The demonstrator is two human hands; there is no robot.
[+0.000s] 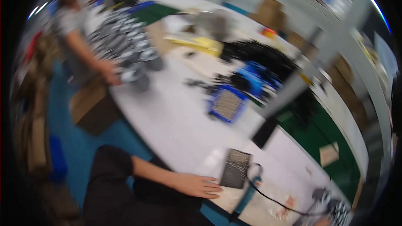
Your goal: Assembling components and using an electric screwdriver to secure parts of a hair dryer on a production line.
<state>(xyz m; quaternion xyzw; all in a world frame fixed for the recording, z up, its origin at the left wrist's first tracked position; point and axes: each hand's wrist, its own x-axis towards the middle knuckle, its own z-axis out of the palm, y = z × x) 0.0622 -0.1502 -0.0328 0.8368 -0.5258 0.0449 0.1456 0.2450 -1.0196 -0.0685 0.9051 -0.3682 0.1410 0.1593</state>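
Note:
My left hand (197, 185) lies flat near the table's front edge, fingers stretched out and nothing in it. Just beyond its fingertips is a dark tray (234, 169) filled with what look like small screws. To the right of that hand lies a teal and black electric screwdriver (248, 197), its black cord (278, 203) curving off to the right. At the lower right rim a blurred bit of my right hand (322, 222) shows beside dark grey parts (321, 194); its fingers are smeared, so whether it holds one of them is unclear.
A blue tray (210, 108) of small pieces sits mid-table, with a heap of black parts (259, 56) behind it. Rows of grey cylindrical parts (121, 37) stand at the far left, where another person's hand (109, 73) reaches. A grey post (303, 73) rises at right; a cardboard box (94, 104) is left.

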